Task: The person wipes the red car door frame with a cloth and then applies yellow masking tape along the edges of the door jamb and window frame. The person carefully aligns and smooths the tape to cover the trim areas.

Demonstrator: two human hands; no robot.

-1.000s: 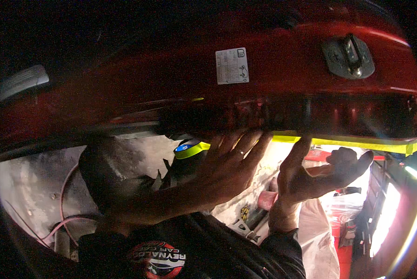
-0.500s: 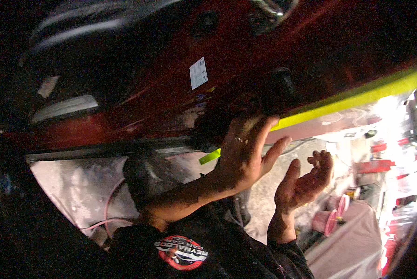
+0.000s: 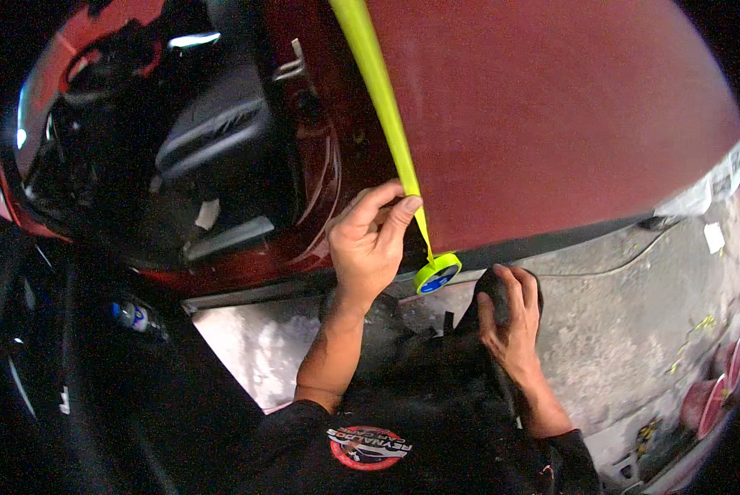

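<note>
Between the thumb and forefinger of my left hand (image 3: 368,239) is a bright yellow-green strip of masking tape (image 3: 386,107). Upward from the pinch, the strip runs along the edge of a dark red car panel (image 3: 543,124). Below my fingers it narrows and twists down to the tape roll (image 3: 438,274), which hangs tilted, its blue core showing. To the right of the roll, my right hand (image 3: 510,322) is in front of my dark-clothed knee, fingers apart and curved, holding nothing. Whether its fingers touch the knee I cannot tell.
The car's door opening (image 3: 221,148) lies at the left, with a dark door (image 3: 98,371) nearer to me. A plastic bottle (image 3: 135,316) is in that door. Pinkish-red tubs (image 3: 704,404) stand on the concrete floor (image 3: 617,322) at right. White-grey sheeting (image 3: 708,186) covers the panel's far right corner.
The view has swung over the panel. My left hand has left the car's lower edge and now pinches the tape strip, with the roll in sight. My right hand has lowered to my knee.
</note>
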